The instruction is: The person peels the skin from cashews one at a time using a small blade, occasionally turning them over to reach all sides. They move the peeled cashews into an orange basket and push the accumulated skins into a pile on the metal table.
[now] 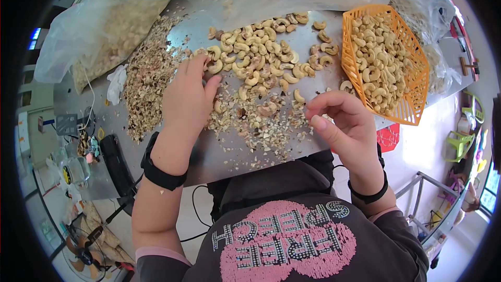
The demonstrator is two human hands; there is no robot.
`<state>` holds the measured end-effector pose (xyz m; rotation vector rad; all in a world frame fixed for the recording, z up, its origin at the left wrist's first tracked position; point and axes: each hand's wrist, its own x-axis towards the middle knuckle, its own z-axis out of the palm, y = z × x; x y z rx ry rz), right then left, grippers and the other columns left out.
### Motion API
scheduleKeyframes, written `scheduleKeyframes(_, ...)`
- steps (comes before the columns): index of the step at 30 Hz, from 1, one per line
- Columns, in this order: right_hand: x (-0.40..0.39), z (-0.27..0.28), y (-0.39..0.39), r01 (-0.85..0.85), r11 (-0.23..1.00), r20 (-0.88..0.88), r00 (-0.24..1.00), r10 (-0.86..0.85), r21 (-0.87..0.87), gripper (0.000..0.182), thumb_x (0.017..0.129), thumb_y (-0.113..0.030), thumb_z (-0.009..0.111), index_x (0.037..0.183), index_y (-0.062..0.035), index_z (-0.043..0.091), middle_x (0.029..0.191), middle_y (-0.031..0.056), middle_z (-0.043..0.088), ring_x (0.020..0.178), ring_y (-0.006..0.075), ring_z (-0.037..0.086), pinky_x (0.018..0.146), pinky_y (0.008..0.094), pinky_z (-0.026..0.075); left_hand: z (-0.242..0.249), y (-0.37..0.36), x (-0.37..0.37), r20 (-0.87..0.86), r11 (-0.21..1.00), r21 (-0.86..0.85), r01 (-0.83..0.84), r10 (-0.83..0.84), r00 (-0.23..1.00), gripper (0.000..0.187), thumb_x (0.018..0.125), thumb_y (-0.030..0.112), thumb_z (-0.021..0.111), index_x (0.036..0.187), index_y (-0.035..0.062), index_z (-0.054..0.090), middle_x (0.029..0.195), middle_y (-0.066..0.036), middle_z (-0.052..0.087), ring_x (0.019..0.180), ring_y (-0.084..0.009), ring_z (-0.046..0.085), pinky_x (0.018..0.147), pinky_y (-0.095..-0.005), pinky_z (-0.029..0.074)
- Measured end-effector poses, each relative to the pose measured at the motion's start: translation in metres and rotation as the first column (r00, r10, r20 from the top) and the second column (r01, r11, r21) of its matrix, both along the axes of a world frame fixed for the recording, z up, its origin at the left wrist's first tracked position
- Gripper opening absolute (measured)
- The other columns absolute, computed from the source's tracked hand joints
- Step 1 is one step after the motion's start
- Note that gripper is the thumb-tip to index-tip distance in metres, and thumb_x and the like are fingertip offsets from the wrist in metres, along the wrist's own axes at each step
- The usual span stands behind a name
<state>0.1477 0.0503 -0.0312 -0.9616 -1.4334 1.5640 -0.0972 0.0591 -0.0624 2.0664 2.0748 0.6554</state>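
My left hand rests palm down at the left edge of a loose heap of cashew nuts. Its thumb and forefinger are apart, with cashews touching or close to the fingertips. My right hand hovers over the near right side of the metal table, thumb and forefinger curled together in a pinch. Whatever is between those fingertips, if anything, is too small or hidden to make out. Small broken nut pieces lie scattered between my hands.
An orange plastic basket full of cashews stands at the right. Left of my left hand is a long pile of brownish fragments. Large clear plastic bags holding nuts line the far side. A black case lies at the left edge.
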Motion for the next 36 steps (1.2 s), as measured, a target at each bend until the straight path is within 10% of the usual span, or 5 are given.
scheduleKeyframes(7,-0.001,0.0,-0.002,0.005,1.0,-0.007,1.0,-0.005,0.001,0.019,0.076,-0.005,0.06,0.094,-0.0004,0.055,0.086,0.0022,0.056,0.079,0.009,0.05,0.073,0.0222,0.04,-0.005,0.007,-0.007,-0.028,0.999,-0.052,-0.002,0.0,1.0,0.02,0.076,0.018,0.056,0.092,0.007,0.053,0.085,-0.01,0.053,0.071,-0.0281,0.054,0.059,-0.0346,0.044)
scheduleKeyframes(13,0.0,-0.002,-0.001,-0.004,1.0,0.013,1.0,0.003,0.018,0.019,0.076,-0.005,0.06,0.094,-0.0003,0.055,0.085,0.0019,0.056,0.077,0.0088,0.051,0.072,0.0222,0.041,0.005,0.002,-0.015,0.389,0.955,-0.295,-0.042,0.16,0.907,0.02,0.08,0.02,0.055,0.094,0.0065,0.056,0.067,-0.004,0.053,0.058,-0.0149,0.051,0.052,-0.0258,0.039)
scheduleKeyframes(18,-0.013,-0.009,-0.005,-0.02,1.0,0.031,0.999,0.02,0.005,0.024,0.074,-0.006,0.062,0.097,-0.0017,0.054,0.085,0.0035,0.055,0.074,0.009,0.053,0.069,0.0221,0.042,0.036,-0.021,-0.002,0.771,0.786,-0.574,0.23,0.423,0.476,0.021,0.084,0.023,0.053,0.094,0.0047,0.057,0.063,0.005,0.048,0.054,-0.0002,0.04,0.047,-0.0155,0.03)
scheduleKeyframes(36,-0.028,-0.001,-0.008,-0.224,0.962,0.076,0.974,0.214,0.159,0.032,0.068,-0.009,0.069,0.098,-0.0051,0.058,0.078,0.0039,0.057,0.06,0.011,0.051,0.058,0.0227,0.042,0.049,-0.044,0.029,0.834,0.625,-0.48,0.616,0.543,0.099,0.019,0.087,0.023,0.048,0.086,0.0048,0.053,0.06,0.003,0.049,0.044,0.0005,0.035,0.038,-0.0127,0.025)
